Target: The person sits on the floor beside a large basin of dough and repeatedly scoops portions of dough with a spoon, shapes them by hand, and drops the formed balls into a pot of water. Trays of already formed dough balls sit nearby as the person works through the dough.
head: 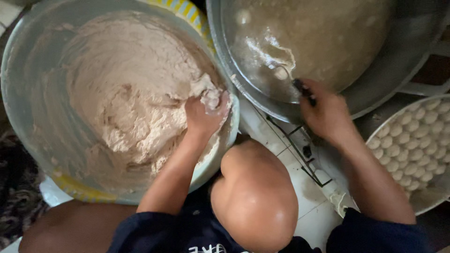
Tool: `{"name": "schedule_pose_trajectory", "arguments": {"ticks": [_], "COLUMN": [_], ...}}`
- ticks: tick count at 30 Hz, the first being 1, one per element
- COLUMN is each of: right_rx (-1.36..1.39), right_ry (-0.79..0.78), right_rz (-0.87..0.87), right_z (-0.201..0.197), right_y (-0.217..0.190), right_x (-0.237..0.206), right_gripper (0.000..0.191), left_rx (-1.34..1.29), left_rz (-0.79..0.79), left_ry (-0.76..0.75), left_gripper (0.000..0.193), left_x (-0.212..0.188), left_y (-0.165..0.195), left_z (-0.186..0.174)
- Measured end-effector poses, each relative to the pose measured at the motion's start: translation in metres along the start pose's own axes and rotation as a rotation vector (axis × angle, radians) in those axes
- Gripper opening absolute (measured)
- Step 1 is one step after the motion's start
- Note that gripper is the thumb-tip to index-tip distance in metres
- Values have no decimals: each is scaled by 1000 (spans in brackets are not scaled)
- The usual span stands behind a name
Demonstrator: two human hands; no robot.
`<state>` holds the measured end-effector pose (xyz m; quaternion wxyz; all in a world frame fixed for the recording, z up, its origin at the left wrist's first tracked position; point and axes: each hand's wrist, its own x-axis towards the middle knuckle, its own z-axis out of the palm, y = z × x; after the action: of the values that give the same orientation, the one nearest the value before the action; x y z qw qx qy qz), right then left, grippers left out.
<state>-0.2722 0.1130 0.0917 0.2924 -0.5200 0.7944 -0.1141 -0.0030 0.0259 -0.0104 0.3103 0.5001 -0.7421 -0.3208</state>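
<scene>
- Left hand (pixel 202 116) squeezes a lump of pale dough (pixel 136 93) in the big basin (pixel 28 107), left.
- Right hand (pixel 326 115) grips a dark-handled utensil (pixel 303 91) over the liquid-filled pan (pixel 375 89), far right.
- Tray of dough balls (pixel 415 150) sits near right.

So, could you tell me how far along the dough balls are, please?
Done: many pale balls already fill the round tray at right. In hand: the left hand pinches dough from the big basin, while the right hand holds a utensil in the pot of cloudy liquid. Left: most of the dough.
</scene>
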Motion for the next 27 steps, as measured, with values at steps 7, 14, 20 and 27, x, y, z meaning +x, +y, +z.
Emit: {"name": "schedule_pose_trajectory", "arguments": {"ticks": [7, 14, 20, 27], "right_rx": [336, 338, 406, 658], "right_ry": [-242, -276, -421, -442], "right_rz": [229, -89, -91, 200], "right_z": [-2, 14, 15, 7], "right_y": [-17, -70, -80, -44], "right_x": [-16, -30, -27, -11], "right_gripper": [38, 47, 43, 50], "left_rx": [-213, -161, -17, 295], "left_rz": [-145, 82, -87, 135], "left_ry": [120, 50, -146, -30], "left_gripper": [23, 26, 22, 34], "left_x": [-10, -13, -10, 7], "left_y": [7, 7, 12, -7], "left_z": [10, 8, 6, -26]}}
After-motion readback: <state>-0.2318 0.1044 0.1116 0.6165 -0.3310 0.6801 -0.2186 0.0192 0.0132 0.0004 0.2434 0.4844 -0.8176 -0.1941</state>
